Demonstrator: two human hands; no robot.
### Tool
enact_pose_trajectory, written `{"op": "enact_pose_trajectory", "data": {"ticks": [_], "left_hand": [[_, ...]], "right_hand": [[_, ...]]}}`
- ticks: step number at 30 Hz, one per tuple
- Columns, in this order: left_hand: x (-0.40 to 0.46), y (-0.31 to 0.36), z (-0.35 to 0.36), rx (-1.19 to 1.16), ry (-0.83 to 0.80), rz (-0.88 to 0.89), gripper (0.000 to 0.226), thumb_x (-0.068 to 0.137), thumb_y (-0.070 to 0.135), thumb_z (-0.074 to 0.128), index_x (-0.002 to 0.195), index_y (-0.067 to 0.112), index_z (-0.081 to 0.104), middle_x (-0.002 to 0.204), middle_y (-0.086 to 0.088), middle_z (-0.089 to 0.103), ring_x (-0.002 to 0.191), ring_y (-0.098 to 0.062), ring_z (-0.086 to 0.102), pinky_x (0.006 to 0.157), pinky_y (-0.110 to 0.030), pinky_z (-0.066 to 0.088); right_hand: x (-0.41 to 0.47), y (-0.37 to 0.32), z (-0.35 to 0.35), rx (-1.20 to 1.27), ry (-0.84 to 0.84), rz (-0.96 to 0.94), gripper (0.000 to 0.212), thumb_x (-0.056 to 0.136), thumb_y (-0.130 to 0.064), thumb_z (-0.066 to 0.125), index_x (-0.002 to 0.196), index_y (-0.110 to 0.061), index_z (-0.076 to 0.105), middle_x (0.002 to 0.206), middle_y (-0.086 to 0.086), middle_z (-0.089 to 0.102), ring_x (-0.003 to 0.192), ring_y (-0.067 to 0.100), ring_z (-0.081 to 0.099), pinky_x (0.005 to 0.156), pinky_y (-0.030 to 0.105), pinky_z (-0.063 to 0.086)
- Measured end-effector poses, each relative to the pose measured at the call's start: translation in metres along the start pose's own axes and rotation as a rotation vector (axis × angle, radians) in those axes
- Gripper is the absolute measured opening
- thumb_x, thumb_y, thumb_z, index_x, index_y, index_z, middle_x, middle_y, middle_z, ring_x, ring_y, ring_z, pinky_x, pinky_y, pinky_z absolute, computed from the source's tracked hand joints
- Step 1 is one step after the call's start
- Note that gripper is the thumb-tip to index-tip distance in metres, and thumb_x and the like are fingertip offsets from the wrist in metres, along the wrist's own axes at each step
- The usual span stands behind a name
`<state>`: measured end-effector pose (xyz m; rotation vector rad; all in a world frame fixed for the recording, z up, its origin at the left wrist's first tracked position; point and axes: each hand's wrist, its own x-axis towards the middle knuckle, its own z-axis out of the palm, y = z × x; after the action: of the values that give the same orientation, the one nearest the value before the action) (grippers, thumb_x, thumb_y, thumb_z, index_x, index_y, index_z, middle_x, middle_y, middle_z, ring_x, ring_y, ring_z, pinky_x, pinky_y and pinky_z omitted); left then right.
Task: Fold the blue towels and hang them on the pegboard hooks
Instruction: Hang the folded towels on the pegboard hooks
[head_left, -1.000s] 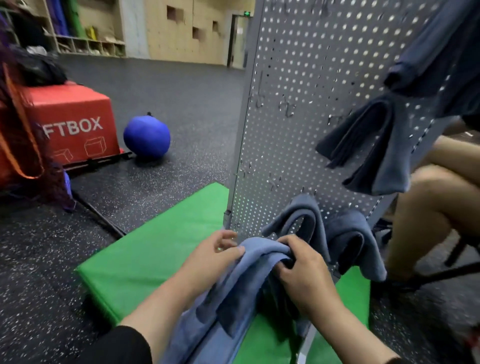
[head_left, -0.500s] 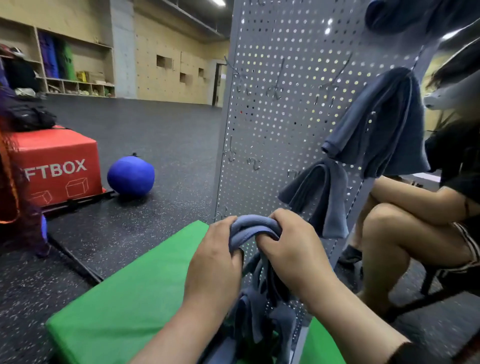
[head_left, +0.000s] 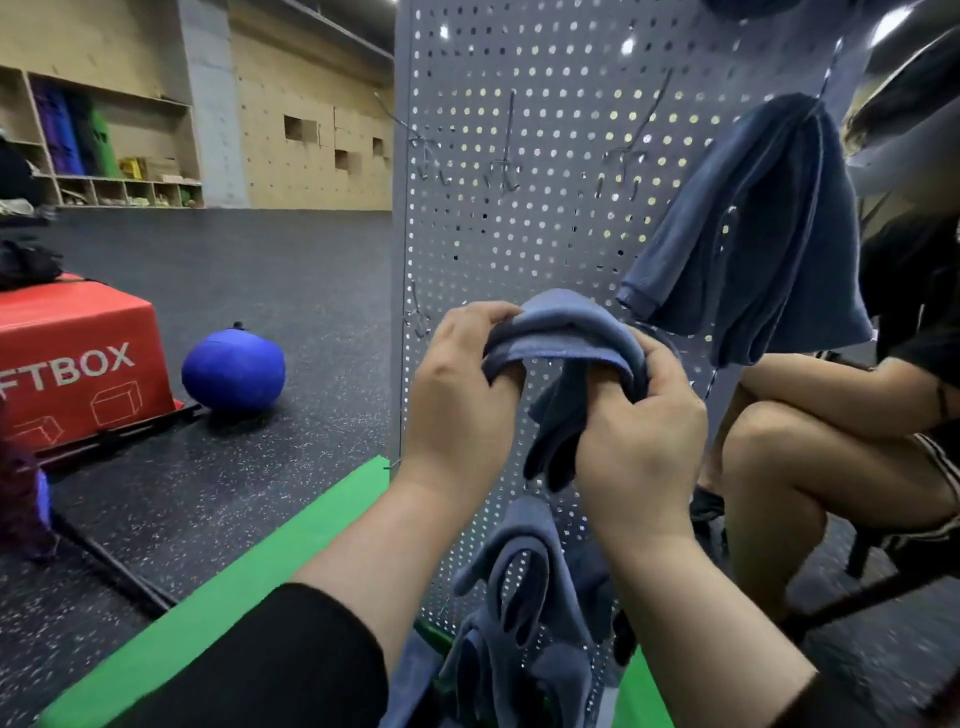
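**Both hands gripped a folded blue towel in front of the pegboard**

The left hand and right hand were raised side by side, backs toward the camera, each with fingers curled around the folded blue towel. The towel arched over the fingertips between them, its loose ends drooping between the two hands. Directly behind the hands stood the grey pegboard, with bare metal hooks above them. Up and to the right of the right hand, a hung blue towel draped from the board. Below the wrists, more blue towels hung low on the board, over a green mat.
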<state>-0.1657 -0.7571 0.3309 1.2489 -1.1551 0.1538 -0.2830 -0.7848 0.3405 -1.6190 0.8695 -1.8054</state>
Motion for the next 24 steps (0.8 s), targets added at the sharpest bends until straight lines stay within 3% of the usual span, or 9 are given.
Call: {"op": "enact_pose_trajectory", "data": {"ticks": [3,5,9,13,16,20,24], "left_hand": [[0.012,-0.003,0.018,-0.044,-0.006,-0.061,0.035,0.088,0.004,0.062,0.118,0.022,0.068,0.109,0.006,0.071,0.099,-0.012,0.063,0.091,-0.032,0.052],[0.016,-0.009,0.027,-0.102,-0.023,-0.121,0.036,0.089,0.007,0.06,0.118,0.026,0.07,0.108,0.007,0.073,0.1,-0.013,0.066,0.092,-0.038,0.054],[0.021,-0.017,0.04,-0.186,-0.06,-0.174,0.034,0.089,0.008,0.061,0.108,0.033,0.074,0.098,0.011,0.075,0.09,-0.005,0.067,0.086,-0.035,0.057],[0.024,-0.036,0.055,-0.319,-0.113,-0.259,0.034,0.085,0.01,0.058,0.106,0.028,0.077,0.098,0.003,0.077,0.089,-0.014,0.069,0.087,-0.047,0.059],[0.02,-0.048,0.062,-0.32,-0.151,-0.282,0.035,0.087,0.007,0.058,0.104,0.03,0.078,0.094,0.003,0.075,0.081,-0.013,0.067,0.074,-0.041,0.058],[0.019,-0.051,0.059,-0.26,-0.121,-0.244,0.036,0.089,0.007,0.062,0.115,0.028,0.077,0.105,0.006,0.076,0.097,-0.011,0.069,0.091,-0.038,0.057],[0.031,-0.04,0.055,-0.22,-0.091,-0.23,0.039,0.091,0.009,0.063,0.125,0.025,0.073,0.116,0.007,0.075,0.106,-0.008,0.068,0.097,-0.033,0.054]], "right_hand": [[0.007,0.006,0.007,0.009,0.007,0.02,0.029,0.095,-0.003,0.057,0.115,-0.018,0.07,0.097,-0.014,0.07,0.087,-0.01,0.061,0.075,0.004,0.042],[0.01,0.012,0.01,-0.003,-0.001,0.021,0.031,0.094,-0.002,0.055,0.117,-0.017,0.069,0.098,-0.011,0.071,0.089,-0.004,0.062,0.079,0.01,0.047],[0.009,0.032,0.014,-0.03,0.011,0.0,0.043,0.094,-0.004,0.057,0.134,-0.018,0.059,0.129,-0.002,0.063,0.123,0.009,0.057,0.108,0.034,0.046],[-0.005,0.053,0.018,-0.17,0.001,-0.12,0.055,0.092,0.003,0.061,0.144,-0.011,0.051,0.147,0.003,0.045,0.141,0.013,0.04,0.119,0.037,0.034],[-0.013,0.07,0.022,-0.185,0.013,-0.136,0.054,0.093,0.005,0.06,0.144,-0.01,0.051,0.147,0.002,0.046,0.142,0.011,0.038,0.118,0.037,0.034],[-0.009,0.076,0.028,-0.115,0.035,-0.067,0.055,0.093,0.005,0.058,0.145,-0.012,0.051,0.146,0.002,0.051,0.141,0.012,0.043,0.117,0.039,0.037],[0.006,0.069,0.03,-0.009,0.078,0.023,0.052,0.093,0.002,0.055,0.142,-0.016,0.056,0.137,0.001,0.062,0.131,0.013,0.054,0.113,0.038,0.043]]}}
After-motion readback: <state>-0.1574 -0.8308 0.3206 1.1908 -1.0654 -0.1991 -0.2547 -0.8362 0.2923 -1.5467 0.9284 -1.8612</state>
